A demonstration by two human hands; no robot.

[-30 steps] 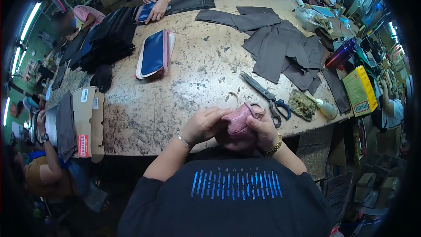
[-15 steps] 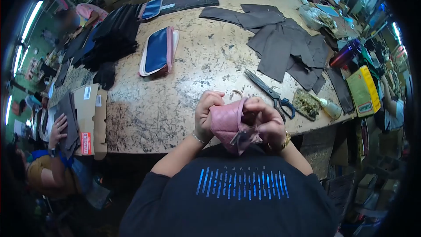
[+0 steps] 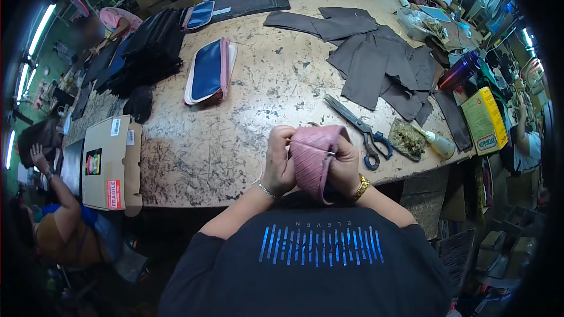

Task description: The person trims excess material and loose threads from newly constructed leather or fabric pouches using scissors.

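A small pink quilted pouch (image 3: 313, 154) is held in both hands at the near edge of the worn table (image 3: 235, 129). My left hand (image 3: 279, 161) grips its left side, fingers curled over the top. My right hand (image 3: 343, 164), with a gold watch at the wrist, clasps the right side, thumb near a small metal piece on the pouch. Large scissors (image 3: 359, 130) lie on the table just right of my hands.
Grey fabric pieces (image 3: 376, 61) spread over the far right. A blue and pink pouch stack (image 3: 208, 70) and black bags (image 3: 147, 50) lie far left. A cardboard box (image 3: 108, 161) sits at the left edge, a glue bottle (image 3: 437, 144) and yellow box (image 3: 483, 120) at right. Other people work around.
I have turned the pink pouch over in my hands, so its quilted outside now faces up. The person at the left has lifted the dark cloth off the cardboard box.
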